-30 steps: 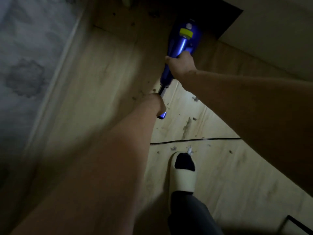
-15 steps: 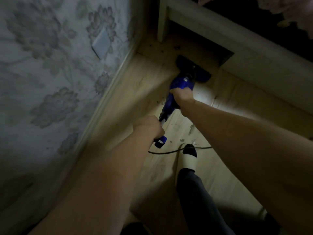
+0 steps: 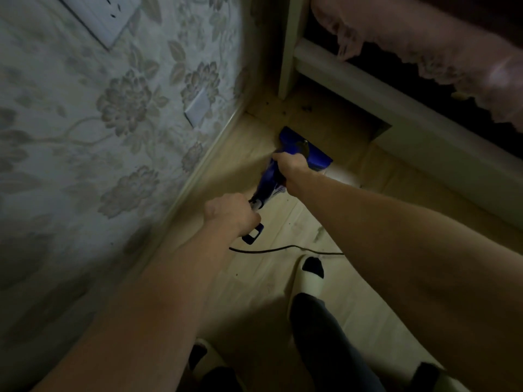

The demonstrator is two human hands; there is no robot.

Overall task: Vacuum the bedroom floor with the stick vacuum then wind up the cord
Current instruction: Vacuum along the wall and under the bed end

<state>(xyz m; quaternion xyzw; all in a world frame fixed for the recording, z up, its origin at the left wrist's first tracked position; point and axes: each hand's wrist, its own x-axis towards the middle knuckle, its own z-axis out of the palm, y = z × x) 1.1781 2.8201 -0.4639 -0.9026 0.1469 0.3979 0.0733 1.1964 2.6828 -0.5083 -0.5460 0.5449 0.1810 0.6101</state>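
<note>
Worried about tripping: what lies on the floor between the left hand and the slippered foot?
Head view: the black power cord crosses the floor there.

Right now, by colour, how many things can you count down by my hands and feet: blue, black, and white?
Blue: 1, the stick vacuum, gripped by the left hand and the right hand.
Black: 1, the cord lying on the floor.
White: 3, two wall plates and one slipper.
Total: 5.
</note>
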